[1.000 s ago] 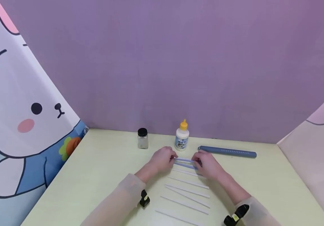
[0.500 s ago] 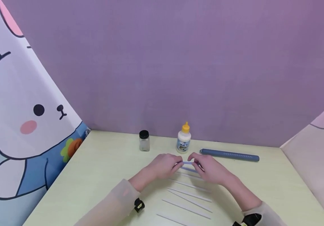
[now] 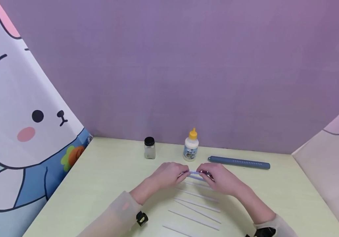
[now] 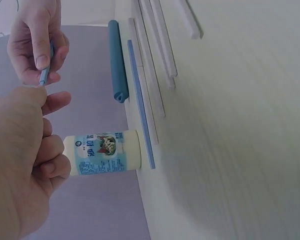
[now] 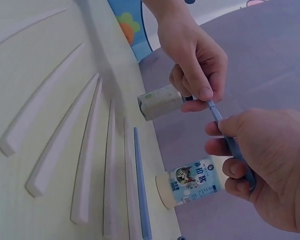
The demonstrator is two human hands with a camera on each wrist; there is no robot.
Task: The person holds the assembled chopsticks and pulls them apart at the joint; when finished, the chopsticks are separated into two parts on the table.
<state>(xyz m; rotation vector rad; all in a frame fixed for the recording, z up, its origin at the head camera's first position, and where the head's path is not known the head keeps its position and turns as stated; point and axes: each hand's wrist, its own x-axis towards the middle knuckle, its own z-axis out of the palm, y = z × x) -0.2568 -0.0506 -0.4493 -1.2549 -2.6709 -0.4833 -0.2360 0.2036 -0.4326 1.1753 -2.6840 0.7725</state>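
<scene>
Between both hands, raised off the table, is a narrow blue strip [image 5: 216,114] with a thinner section towards the left hand. My left hand [image 3: 170,173] pinches one end between thumb and index finger. My right hand [image 3: 223,177] holds the other end, its fingers curled round the strip, as the right wrist view [image 5: 270,160] shows. A second blue strip [image 4: 141,105] lies on the table below the hands. Nearer the body, several white strips [image 3: 197,196] lie roughly side by side, two of them forming a narrow V.
Behind the hands stands a white bottle [image 3: 191,149] with a yellow nozzle and a blue label. Left of it is a small clear jar [image 3: 150,151] with a black lid. A blue-grey tube [image 3: 240,162] lies at the back right, near the purple wall [image 3: 187,65].
The hands have come closer together, so less of the held blue strip shows between them. The strips on the table, bottle, jar and tube stay in place.
</scene>
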